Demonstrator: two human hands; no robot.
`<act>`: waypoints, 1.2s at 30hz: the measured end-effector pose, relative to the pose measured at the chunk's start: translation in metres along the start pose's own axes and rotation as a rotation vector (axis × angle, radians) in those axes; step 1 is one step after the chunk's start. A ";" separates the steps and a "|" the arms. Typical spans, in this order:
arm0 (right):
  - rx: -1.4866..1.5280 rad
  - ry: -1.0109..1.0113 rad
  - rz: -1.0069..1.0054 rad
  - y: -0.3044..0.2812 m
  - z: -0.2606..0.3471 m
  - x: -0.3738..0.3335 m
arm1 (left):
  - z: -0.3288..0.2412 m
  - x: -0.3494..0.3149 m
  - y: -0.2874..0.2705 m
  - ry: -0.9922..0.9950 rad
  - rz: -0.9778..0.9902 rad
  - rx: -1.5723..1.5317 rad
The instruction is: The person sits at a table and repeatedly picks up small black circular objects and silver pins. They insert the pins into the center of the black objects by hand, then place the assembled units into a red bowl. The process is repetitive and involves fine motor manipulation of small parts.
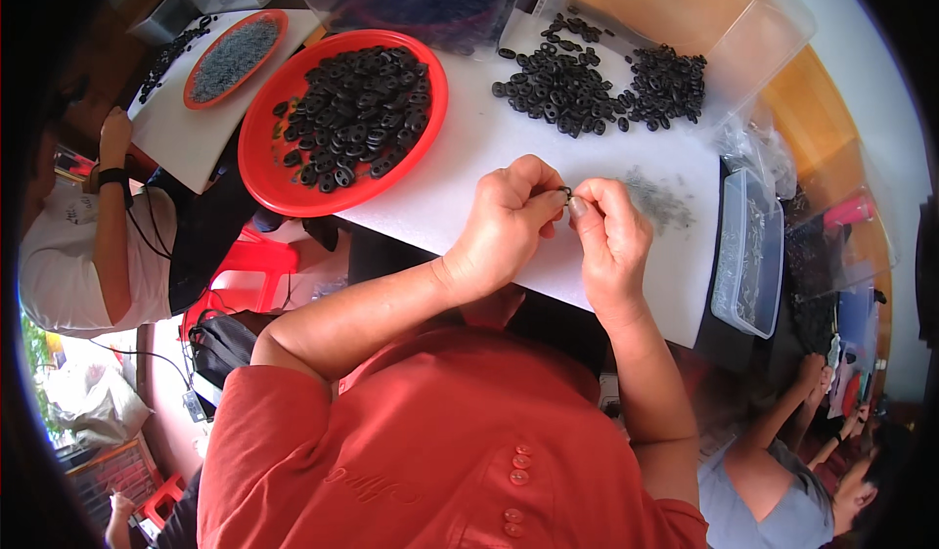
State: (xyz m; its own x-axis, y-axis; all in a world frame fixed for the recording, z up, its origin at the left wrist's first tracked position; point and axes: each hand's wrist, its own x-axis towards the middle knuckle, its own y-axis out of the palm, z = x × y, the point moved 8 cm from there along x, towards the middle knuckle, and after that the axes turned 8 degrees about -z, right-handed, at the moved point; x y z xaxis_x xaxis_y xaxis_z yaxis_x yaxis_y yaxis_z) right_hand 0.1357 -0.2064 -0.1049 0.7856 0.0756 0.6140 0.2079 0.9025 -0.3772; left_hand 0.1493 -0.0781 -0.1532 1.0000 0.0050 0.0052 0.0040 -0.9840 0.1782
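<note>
Over the white tabletop [469, 173], my two hands meet fingertip to fingertip. My left hand [514, 207] is closed in a pinch on a small black part [567, 191], mostly hidden by the fingers. Thumb and forefinger of my right hand [611, 231] press together against the same spot; whatever they pinch is too small to name. To the left, a red plate [256, 173] bears a heap of black oval pieces with holes [362, 109]. Beyond my hands lie piles of smaller black pieces [562, 89]. Fine grey bits [660, 202] are scattered beside my right hand.
A blue-tinted clear box [726, 300] of thin metallic bits stands at the right edge. Large clear bins [411, 1] line the back. On another table sits a red-rimmed plate [285, 23] of grey bits. People work at left [83, 226] and lower right [773, 490].
</note>
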 end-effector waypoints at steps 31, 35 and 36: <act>-0.625 -0.048 0.425 -0.010 -0.081 0.096 | -0.003 -0.001 0.002 -0.033 0.100 -0.073; -0.581 -0.087 0.393 -0.014 -0.082 0.092 | -0.003 -0.001 0.002 -0.041 0.097 -0.052; -0.566 -0.077 0.363 -0.018 -0.080 0.090 | -0.003 -0.001 0.003 -0.042 0.099 -0.051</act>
State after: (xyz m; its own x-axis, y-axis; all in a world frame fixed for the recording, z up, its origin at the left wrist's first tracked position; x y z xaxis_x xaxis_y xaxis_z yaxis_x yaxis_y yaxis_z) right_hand 0.2492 -0.2494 -0.0985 0.8239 0.3809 0.4197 0.2286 0.4544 -0.8610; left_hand 0.1479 -0.0804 -0.1499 0.9949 -0.0998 -0.0154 -0.0937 -0.9691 0.2283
